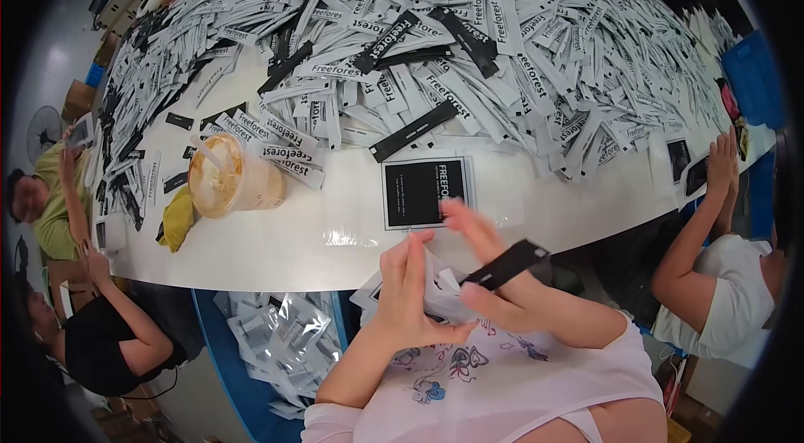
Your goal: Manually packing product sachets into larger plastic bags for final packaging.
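My left hand (405, 295) holds a white-and-clear plastic pouch (440, 283) in front of my chest, its mouth spread apart. A black stick packet (507, 264) lies across my right hand (502, 292), by the thumb at the pouch's mouth. The right fingers are blurred and stretch over the table edge. Just beyond them, a flat pouch with a black printed panel (414, 195) rests on a clear plastic sheet (352, 210). What the held pouch contains is hidden.
A large heap of white stick packets (502, 22) with some black ones covers the white table (282, 261). An iced drink cup (217, 176) stands left, beside a yellow cloth item (178, 220). Below, a blue bin (220, 355) holds filled pouches. Several people work around the table.
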Action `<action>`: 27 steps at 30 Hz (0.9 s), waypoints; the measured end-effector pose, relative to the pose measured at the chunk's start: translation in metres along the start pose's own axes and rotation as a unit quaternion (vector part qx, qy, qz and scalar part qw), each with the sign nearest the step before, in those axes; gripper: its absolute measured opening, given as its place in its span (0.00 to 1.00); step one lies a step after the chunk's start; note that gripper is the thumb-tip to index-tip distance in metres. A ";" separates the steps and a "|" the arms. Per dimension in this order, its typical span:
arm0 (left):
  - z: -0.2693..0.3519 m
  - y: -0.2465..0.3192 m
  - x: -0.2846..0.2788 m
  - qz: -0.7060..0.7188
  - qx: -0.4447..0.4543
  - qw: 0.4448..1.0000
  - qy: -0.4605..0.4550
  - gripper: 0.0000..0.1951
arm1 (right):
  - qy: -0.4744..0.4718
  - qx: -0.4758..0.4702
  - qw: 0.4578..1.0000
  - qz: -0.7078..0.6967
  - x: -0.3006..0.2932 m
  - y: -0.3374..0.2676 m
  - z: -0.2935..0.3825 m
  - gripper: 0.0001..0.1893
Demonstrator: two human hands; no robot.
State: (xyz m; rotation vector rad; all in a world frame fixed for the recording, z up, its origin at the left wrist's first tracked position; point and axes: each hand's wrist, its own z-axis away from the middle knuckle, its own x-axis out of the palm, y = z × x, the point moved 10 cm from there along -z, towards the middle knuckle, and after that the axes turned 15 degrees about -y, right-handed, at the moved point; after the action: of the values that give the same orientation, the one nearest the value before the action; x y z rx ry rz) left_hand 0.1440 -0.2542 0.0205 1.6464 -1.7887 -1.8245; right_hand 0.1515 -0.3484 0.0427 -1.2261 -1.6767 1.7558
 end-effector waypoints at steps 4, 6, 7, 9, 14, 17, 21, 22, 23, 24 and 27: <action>0.002 -0.004 -0.002 0.010 -0.019 1.000 -0.006 0.59 | 0.112 -0.082 0.978 0.153 -0.019 -0.030 0.017 0.22; 0.002 0.002 0.000 -0.024 -0.003 1.000 -0.016 0.59 | 0.019 -0.060 0.972 0.225 0.001 -0.026 0.012 0.19; 0.002 0.006 0.000 -0.046 0.009 0.999 -0.020 0.58 | -0.063 -0.056 0.955 0.285 0.019 -0.022 0.008 0.17; 0.000 0.010 0.002 -0.043 0.020 0.998 -0.045 0.57 | -0.078 -0.028 0.958 0.273 0.020 -0.012 0.009 0.14; 0.002 -0.018 -0.009 0.119 -0.135 0.979 -0.094 0.51 | -0.146 -0.083 0.962 0.217 0.027 -0.012 0.006 0.11; 0.013 -0.033 -0.003 0.268 -0.242 0.929 -0.079 0.44 | -0.052 -0.069 0.975 0.204 0.009 -0.017 0.000 0.12; 0.015 -0.030 -0.019 0.316 -0.205 0.925 0.052 0.34 | 0.157 0.015 0.979 0.131 -0.026 -0.010 0.010 0.10; 0.015 -0.032 -0.015 0.384 -0.197 0.900 0.056 0.29 | 0.085 0.014 0.992 0.092 -0.013 -0.006 0.004 0.09; 0.015 -0.034 -0.011 0.455 -0.187 0.869 0.062 0.23 | 0.041 -0.019 0.998 0.050 -0.005 -0.008 0.002 0.08; 0.016 -0.036 -0.012 0.452 -0.190 0.870 0.060 0.23 | 0.013 0.015 0.998 0.051 0.000 0.000 0.002 0.08; 0.019 -0.038 -0.013 0.464 -0.187 0.864 0.055 0.12 | 0.016 0.006 0.998 0.055 0.002 0.005 0.004 0.07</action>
State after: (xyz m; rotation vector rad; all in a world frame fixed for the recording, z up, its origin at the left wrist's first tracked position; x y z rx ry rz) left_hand 0.1575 -0.2215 -0.0061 0.5377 -1.5884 -1.4165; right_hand 0.1483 -0.3504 0.0374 -1.3578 -1.6068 1.7978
